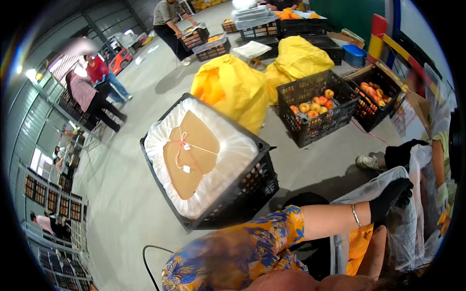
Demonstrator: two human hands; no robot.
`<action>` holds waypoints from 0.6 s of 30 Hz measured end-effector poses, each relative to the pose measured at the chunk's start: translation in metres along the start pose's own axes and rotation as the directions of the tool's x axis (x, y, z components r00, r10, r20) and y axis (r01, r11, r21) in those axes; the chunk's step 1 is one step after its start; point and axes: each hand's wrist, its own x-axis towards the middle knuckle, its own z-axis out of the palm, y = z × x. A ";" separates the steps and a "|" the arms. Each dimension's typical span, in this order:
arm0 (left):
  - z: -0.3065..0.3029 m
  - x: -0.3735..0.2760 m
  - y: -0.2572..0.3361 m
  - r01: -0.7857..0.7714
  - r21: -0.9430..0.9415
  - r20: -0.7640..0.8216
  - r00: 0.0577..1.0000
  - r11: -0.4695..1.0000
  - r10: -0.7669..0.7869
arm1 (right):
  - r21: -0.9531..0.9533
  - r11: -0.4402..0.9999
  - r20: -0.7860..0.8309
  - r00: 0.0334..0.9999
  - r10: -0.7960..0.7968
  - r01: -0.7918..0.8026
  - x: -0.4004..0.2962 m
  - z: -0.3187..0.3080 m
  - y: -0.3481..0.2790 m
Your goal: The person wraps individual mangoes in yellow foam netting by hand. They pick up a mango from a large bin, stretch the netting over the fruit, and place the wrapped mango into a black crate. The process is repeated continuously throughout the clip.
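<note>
My left hand (391,200), in a black glove with a bracelet at the wrist, is over a crate lined with clear plastic film (393,174) at the lower right. Its fingers are bent against the liner; whether they grip it is unclear. Part of my right forearm shows below, but the right hand is hidden behind the left. Orange mesh (358,251) lies between the two forearms. Left of my arm stands a black plastic crate (233,207) with a white liner, a brown cardboard sheet (196,160) and a looped cord (182,145) with small white tags on top.
Yellow sacks (233,91) stand behind the lined crate. Two black crates of reddish-yellow fruit (304,134) (367,120) are on the floor. A co-worker's gloved hand (442,196) is at the far right. Another person (169,22) bends over a crate; more people stand at left.
</note>
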 end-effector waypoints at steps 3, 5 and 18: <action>-0.033 0.018 -0.030 -0.193 -0.203 0.323 0.912 0.960 0.252 | -0.020 1.000 -0.005 1.000 0.007 -0.008 0.014 0.006 0.001; -0.013 0.023 -0.027 0.021 -0.247 0.065 0.998 0.969 -0.005 | -0.027 0.998 -0.028 0.998 0.048 -0.049 0.016 0.005 0.015; -0.029 0.021 -0.036 -0.090 0.066 0.198 0.977 0.994 0.076 | 0.001 1.000 -0.162 0.986 0.030 -0.030 -0.021 -0.024 0.037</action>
